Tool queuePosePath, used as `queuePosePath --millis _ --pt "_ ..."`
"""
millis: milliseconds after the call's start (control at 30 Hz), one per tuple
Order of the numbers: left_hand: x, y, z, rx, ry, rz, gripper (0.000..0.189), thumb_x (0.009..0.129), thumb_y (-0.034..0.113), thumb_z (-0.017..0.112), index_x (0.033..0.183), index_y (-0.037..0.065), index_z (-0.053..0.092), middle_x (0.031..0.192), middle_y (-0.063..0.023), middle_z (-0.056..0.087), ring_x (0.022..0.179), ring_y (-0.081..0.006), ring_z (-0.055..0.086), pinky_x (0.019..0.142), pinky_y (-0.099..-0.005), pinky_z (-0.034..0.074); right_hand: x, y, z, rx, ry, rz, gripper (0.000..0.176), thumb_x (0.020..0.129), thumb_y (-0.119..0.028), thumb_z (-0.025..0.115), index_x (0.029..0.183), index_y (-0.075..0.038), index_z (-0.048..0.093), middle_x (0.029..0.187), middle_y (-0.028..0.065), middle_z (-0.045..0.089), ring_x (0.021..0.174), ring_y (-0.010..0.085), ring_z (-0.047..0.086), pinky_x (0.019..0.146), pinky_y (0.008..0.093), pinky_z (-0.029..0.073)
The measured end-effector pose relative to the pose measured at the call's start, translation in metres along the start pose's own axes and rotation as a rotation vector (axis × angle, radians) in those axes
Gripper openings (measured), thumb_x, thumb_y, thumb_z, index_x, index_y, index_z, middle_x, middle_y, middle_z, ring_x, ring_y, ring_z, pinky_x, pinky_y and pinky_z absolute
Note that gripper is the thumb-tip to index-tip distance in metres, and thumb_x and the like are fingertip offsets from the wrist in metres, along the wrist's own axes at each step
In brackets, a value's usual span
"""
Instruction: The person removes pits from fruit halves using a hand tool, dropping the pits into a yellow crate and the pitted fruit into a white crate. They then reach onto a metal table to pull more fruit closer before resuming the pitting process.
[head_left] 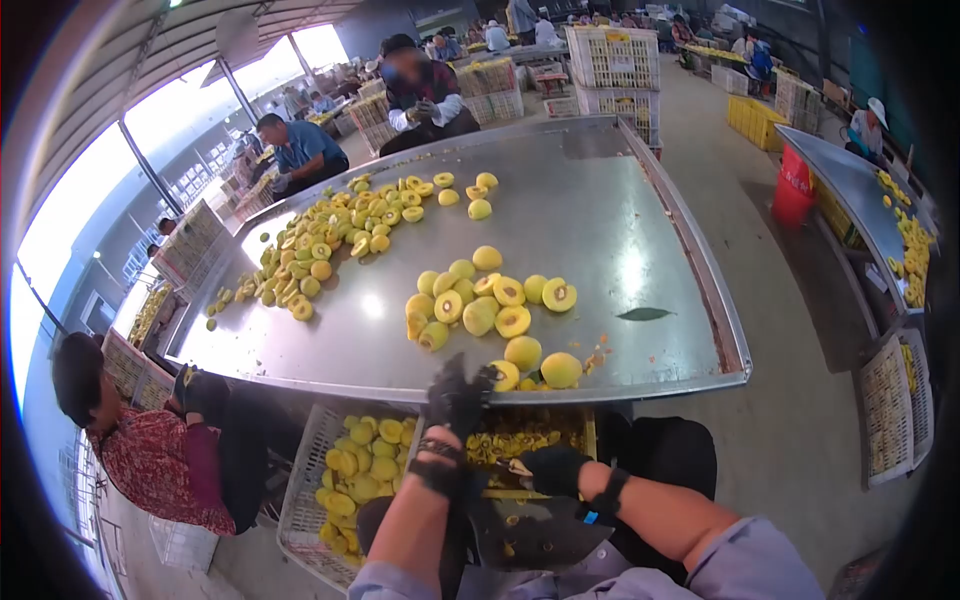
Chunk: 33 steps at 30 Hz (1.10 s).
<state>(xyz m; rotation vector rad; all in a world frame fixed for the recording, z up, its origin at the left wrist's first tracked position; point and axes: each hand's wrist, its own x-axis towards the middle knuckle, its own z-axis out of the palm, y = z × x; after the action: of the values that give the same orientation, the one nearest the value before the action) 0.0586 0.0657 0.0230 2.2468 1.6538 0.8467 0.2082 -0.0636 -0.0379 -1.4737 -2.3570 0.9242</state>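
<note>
My left hand (pixel 456 398), in a black glove, is at the table's near edge, its fingers stretched toward the closest fruit. It appears to hold nothing. Just beyond it lie yellow peaches (pixel 480 316), some whole and some halved, several with brown pits showing. My right hand (pixel 556 470), also gloved in black, is lower, over a yellow-rimmed crate (pixel 590 440) of yellow scraps. Its fingers are closed around a small tool (pixel 519 467) with a short metal tip; the glove hides the rest.
A larger heap of halved peaches (pixel 330 235) covers the left of the metal table (pixel 600 220). A white crate (pixel 297 495) of peach halves stands below, left of my legs. A leaf (pixel 645 314) lies at right. One person (pixel 165 440) sits at left; others work across the table.
</note>
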Motion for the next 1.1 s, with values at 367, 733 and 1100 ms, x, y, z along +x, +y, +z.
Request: queuePosePath --millis 367,733,1100 --pt "0.028 0.013 0.029 -0.357 -0.262 -0.028 0.035 0.078 0.027 0.068 0.099 0.0 0.06 0.097 -0.0114 0.063 0.091 -0.0202 0.059 0.077 -0.0327 0.048 -0.001 -0.008 -0.083 0.288 1.01 -0.04 0.03 0.083 -0.02 0.062 0.104 0.0 0.054 0.081 0.0213 0.061 0.075 0.0412 0.059 0.061 0.0438 0.046" --pt "-0.058 0.031 -0.017 -1.926 -0.132 -0.351 0.033 0.09 0.006 0.048 0.121 -0.004 0.048 0.118 -0.0143 0.056 0.109 -0.0221 0.054 0.094 -0.0349 0.042 0.024 -0.048 -0.059 0.907 0.746 -0.232 0.023 0.088 -0.017 0.056 0.103 0.001 0.056 0.087 0.0174 0.062 0.078 0.0264 0.059 0.071 0.0361 0.045" --pt "-0.092 -0.009 -0.03 -1.555 -0.036 -0.102 0.053 0.088 0.006 0.055 0.134 -0.004 0.03 0.123 -0.0133 0.05 0.109 -0.0215 0.053 0.091 -0.031 0.046 0.025 -0.057 -0.048 0.183 0.466 -0.129 0.044 0.079 -0.021 0.059 0.111 0.007 0.048 0.089 0.0259 0.06 0.083 0.0406 0.059 0.072 0.0453 0.047"
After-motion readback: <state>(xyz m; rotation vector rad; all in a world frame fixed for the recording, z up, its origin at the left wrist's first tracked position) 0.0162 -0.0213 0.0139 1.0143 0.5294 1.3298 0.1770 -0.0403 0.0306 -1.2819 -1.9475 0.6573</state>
